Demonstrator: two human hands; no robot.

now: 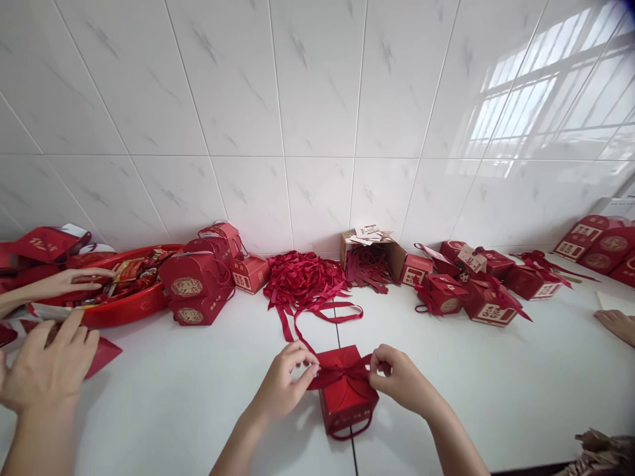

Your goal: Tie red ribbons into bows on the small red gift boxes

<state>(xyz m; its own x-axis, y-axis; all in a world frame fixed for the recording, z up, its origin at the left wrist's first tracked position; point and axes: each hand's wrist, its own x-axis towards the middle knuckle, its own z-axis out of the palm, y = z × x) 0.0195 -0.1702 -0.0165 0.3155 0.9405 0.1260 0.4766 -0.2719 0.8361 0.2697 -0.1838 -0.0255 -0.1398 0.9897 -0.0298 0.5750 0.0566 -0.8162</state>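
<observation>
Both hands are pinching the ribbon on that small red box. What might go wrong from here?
1. The ribbon pinched by the left hand and the right hand seems to trail back into the ribbon pile; pulling may drag or snag loose strands.
2. Nothing else steadies the box; an uneven pull could tip it or dent its folded top.

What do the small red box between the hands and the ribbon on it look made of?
The red box: likely thin card, matte with slight sheen; crisp folded flaps, sharp edges. The ribbon: seemingly satin-type fabric; limp loops, faint gloss.
</observation>
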